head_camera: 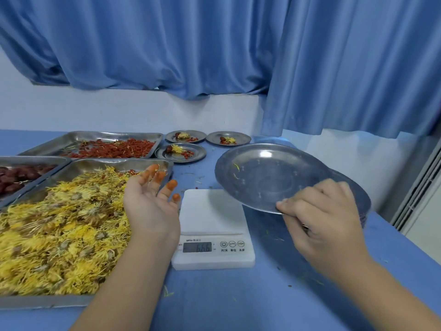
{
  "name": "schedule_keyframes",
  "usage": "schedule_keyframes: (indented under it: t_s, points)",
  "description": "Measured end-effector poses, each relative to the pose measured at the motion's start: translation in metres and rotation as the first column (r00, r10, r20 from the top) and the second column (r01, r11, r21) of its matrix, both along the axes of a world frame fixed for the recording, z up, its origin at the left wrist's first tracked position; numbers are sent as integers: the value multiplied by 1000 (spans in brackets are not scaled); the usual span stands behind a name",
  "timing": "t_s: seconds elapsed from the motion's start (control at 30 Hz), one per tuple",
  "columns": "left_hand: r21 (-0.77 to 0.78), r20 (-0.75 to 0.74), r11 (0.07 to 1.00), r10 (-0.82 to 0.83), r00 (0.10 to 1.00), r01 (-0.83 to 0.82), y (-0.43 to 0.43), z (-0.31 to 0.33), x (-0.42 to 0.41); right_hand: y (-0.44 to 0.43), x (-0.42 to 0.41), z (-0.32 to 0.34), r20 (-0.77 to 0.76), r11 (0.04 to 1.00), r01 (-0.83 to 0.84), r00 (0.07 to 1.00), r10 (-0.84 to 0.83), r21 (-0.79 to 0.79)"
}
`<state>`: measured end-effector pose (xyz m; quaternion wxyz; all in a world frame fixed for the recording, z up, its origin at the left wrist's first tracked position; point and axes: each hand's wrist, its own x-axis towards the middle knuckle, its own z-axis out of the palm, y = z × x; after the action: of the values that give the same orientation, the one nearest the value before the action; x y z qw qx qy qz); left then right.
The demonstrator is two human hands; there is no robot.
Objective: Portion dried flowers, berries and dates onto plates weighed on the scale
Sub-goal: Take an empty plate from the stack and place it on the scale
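Blue curtains (pixel 214 44) hang behind a blue counter (pixel 238 302): an empty plate is held beside the scale, ready for weighing.

The right grip (pixel 319 211) pinches the near rim of a bare steel plate (pixel 267 177), which is tilted in the air just right of the white scale (pixel 210 211); the scale's platform carries nothing. The left grip (pixel 150 201) is wide, palm up and holding nothing, with orange-stained fingertips, over the edge of the dried flowers (pixel 59 235). Berries (pixel 119 149) and dates (pixel 16 177) lie in trays behind, and three filled plates (pixel 199 151) stand at the back. This looks like the start of a fourth portion. The next move probably calls for laying the plate flat and centred on the platform, then zeroing the display before any flowers go on.
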<state>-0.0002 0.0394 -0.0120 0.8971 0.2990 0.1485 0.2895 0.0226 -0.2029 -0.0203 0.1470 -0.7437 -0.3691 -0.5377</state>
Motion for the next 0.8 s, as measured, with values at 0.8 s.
schedule_keyframes:
  t_s: [0.8]
  points:
    - [20, -87, 971, 239, 967, -238, 19, 0, 1, 58, 3, -36, -320, 989, -133, 942, 104, -71]
